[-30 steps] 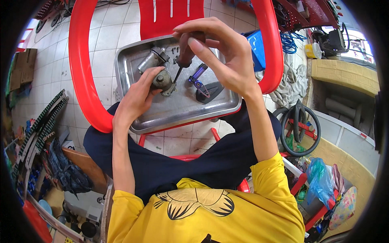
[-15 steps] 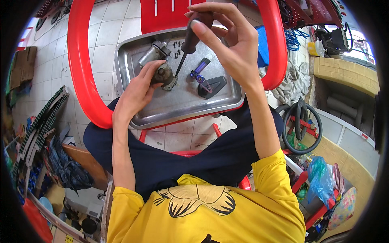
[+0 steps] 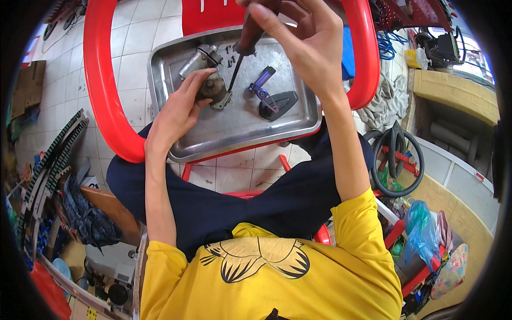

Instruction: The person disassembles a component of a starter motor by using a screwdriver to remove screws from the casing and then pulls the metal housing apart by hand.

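Observation:
My left hand [image 3: 178, 109] grips a round, dirty metal housing [image 3: 214, 88] with a flanged edge, holding it down in a metal tray [image 3: 240, 140]. In my right hand [image 3: 309, 48] is a screwdriver [image 3: 250, 36] with a dark handle, fingers wrapped round its upper end. Its thin shaft slants down, and the tip meets the flange at the housing's right side. Behind the housing lies a silver cylindrical motor part [image 3: 198, 61]. Several small dark screws [image 3: 230, 55] lie beyond it. To the right rest a purple folding tool [image 3: 261, 82] and a dark, flat, pointed piece [image 3: 279, 106].
The tray stands on a red plastic chair [image 3: 100, 80], whose arms rise on both sides. A black tyre or tube [image 3: 397, 162] hangs at right, near a grey cloth [image 3: 388, 101]. Plastic bags [image 3: 422, 226] lie lower right; curved green-black strips [image 3: 53, 154] stand at left.
The view has shifted slightly, so the tray and chair sit a little higher and further left. Both hands keep their holds, and the screwdriver's tip stays at the flange.

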The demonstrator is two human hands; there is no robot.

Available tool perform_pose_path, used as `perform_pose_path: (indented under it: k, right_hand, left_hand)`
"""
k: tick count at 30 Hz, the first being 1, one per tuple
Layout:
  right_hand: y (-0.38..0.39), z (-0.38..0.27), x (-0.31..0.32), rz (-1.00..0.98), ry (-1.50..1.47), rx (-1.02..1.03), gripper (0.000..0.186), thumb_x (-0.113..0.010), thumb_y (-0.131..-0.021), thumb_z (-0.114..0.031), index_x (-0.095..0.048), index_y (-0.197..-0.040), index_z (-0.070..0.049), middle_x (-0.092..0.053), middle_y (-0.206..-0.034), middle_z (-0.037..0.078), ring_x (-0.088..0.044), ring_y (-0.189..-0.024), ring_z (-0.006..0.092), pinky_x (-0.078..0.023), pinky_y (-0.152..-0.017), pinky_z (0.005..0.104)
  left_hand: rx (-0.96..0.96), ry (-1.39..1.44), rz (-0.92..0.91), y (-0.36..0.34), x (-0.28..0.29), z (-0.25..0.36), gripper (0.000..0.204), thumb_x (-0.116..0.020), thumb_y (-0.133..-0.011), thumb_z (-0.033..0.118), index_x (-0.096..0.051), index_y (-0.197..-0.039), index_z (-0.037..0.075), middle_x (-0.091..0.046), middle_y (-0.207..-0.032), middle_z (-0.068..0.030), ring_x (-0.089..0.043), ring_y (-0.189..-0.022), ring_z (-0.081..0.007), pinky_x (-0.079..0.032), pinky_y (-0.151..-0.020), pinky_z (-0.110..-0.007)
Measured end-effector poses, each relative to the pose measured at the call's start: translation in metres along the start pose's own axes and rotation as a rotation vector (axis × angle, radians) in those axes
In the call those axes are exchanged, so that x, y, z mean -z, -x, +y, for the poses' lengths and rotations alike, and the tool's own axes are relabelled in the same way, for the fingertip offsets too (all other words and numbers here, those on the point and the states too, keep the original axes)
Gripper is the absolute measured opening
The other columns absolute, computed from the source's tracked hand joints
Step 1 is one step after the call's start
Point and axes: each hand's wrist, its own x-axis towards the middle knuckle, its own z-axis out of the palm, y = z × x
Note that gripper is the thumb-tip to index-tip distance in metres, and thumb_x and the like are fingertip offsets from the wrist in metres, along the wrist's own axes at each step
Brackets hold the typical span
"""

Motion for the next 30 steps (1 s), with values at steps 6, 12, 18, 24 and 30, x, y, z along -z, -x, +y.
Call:
perform_pose_path:
  k: [6, 12, 18, 24, 30]
  right_hand:
    - [0.001, 0.008, 0.004, -0.034, -0.016, -0.003, 0.018, -0.068, -0.101, -0.007, -0.063, -0.116, 0.003, -0.072, -0.098, 0.01, -0.071, -0.088, 0.0123, -0.058, -0.072, 0.0266]
    - [0.001, 0.016, 0.002, 0.053, -0.117, 0.066, 0.02, -0.068, -0.101, -0.007, -0.061, -0.117, 0.002, -0.073, -0.103, 0.012, -0.071, -0.09, 0.0121, -0.059, -0.07, 0.0259]
    - [0.005, 0.012, -0.001, -0.001, -0.056, 0.064, 0.019, -0.07, -0.099, -0.004, -0.062, -0.114, 0.002, -0.072, -0.102, 0.011, -0.07, -0.092, 0.0116, -0.059, -0.069, 0.0252]
    - [0.006, 0.007, -0.006, 0.016, -0.037, -0.013, 0.019, -0.071, -0.099, -0.005, -0.062, -0.114, 0.001, -0.071, -0.101, 0.009, -0.069, -0.092, 0.0119, -0.058, -0.069, 0.025]
    - [0.002, 0.025, -0.001, -0.035, -0.119, 0.146, 0.016, -0.067, -0.101, -0.004, -0.062, -0.115, 0.0, -0.069, -0.105, 0.008, -0.068, -0.097, 0.0125, -0.059, -0.075, 0.0247]
  left_hand:
    - [0.006, -0.007, 0.003, 0.0, -0.002, -0.002, 0.065, -0.062, -0.091, -0.008, -0.045, -0.149, 0.014, -0.055, -0.142, -0.0148, -0.059, -0.119, -0.046, -0.054, -0.093, -0.051]
    - [-0.005, -0.009, -0.012, -0.001, -0.003, 0.0, 0.066, -0.062, -0.092, -0.007, -0.043, -0.151, 0.017, -0.053, -0.144, -0.013, -0.061, -0.117, -0.0443, -0.055, -0.092, -0.05]
    - [-0.013, -0.027, -0.06, 0.001, -0.006, -0.001, 0.064, -0.065, -0.094, 0.0, -0.043, -0.151, 0.019, -0.054, -0.144, -0.0117, -0.063, -0.113, -0.0439, -0.056, -0.089, -0.049]
    - [0.023, -0.018, -0.074, 0.003, -0.007, -0.001, 0.063, -0.066, -0.095, 0.002, -0.043, -0.152, 0.016, -0.052, -0.149, -0.0123, -0.055, -0.13, -0.0403, -0.047, -0.105, -0.047]
    - [0.025, 0.007, -0.036, 0.002, -0.008, -0.004, 0.06, -0.065, -0.097, 0.006, -0.043, -0.152, 0.014, -0.053, -0.149, -0.0147, -0.054, -0.135, -0.0398, -0.044, -0.11, -0.045]
